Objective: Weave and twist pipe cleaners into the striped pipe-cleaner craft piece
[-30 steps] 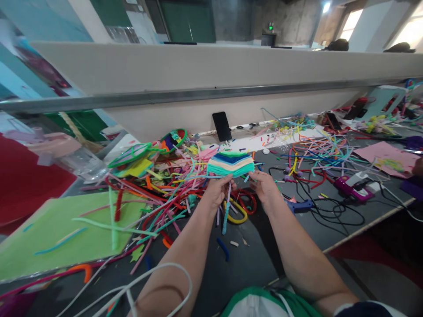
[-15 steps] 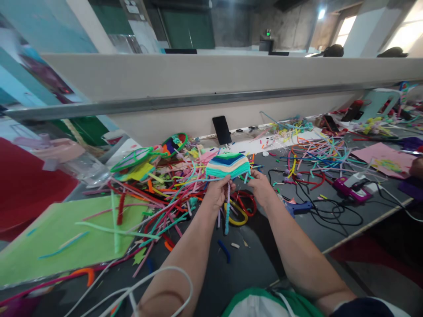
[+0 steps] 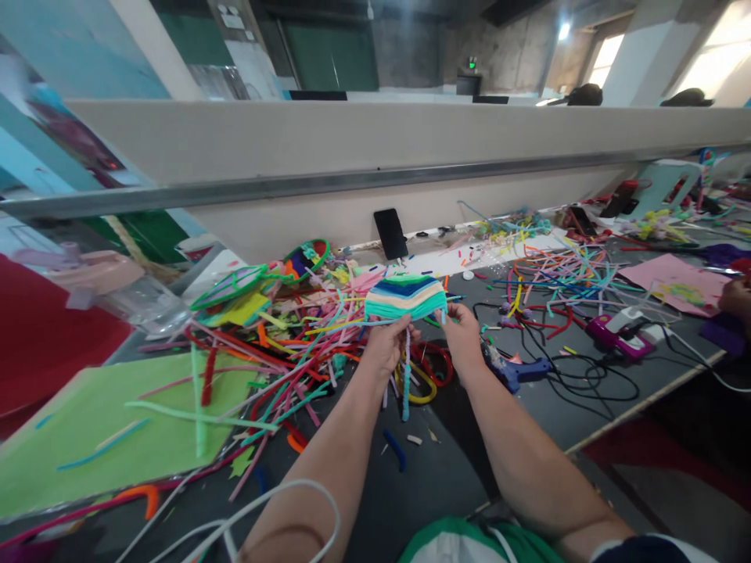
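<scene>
A striped pipe-cleaner piece (image 3: 406,297) in green, blue, cream and turquoise is held up over the table. My left hand (image 3: 386,344) pinches its lower edge near the middle, where a lilac and turquoise twisted stem (image 3: 406,383) hangs down. At the lower right corner, the fingers of my right hand (image 3: 462,332) are closed on the piece's edge, beside a short light-blue pipe-cleaner end. Behind and below the hands lie yellow-handled scissors (image 3: 427,393) and a red loop (image 3: 446,364), partly hidden.
Loose pipe cleaners (image 3: 293,344) are heaped to the left, beside a green sheet (image 3: 117,391). On the right lie a blue glue gun (image 3: 522,372), black cables and a purple power strip (image 3: 616,338). A phone (image 3: 389,233) leans against the partition. Another person's hand (image 3: 736,299) shows far right.
My right fingers have closed in at the piece's lower right corner, and the loose pipe-cleaner end there now sits close to them. The left hand keeps its pinch. The view has shifted slightly.
</scene>
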### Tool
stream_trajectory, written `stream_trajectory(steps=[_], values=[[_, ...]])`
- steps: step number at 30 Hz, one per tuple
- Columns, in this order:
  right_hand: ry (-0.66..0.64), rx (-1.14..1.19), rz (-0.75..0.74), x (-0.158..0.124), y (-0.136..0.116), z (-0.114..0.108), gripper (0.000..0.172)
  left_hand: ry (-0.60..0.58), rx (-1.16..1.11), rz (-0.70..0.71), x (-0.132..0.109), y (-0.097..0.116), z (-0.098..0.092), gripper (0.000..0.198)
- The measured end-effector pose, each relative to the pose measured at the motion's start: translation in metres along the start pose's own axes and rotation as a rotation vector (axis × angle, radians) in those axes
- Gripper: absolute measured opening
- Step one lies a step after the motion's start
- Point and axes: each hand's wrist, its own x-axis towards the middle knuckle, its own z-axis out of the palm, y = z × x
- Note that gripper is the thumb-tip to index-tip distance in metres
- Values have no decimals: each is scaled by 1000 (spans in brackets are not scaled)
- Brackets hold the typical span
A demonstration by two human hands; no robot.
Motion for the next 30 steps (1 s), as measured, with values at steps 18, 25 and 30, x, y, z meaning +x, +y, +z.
stream_trajectory(steps=[18, 25, 30], values=[[72, 395, 171, 7, 0, -4, 26, 9, -15, -47, 0, 4, 0, 27], [-134, 469, 246, 6, -16, -6, 17, 22, -54, -107, -2, 17, 0, 21], [-261, 601, 290, 7, -26, -15, 23, -22, -91, -176, -6, 35, -3, 15]])
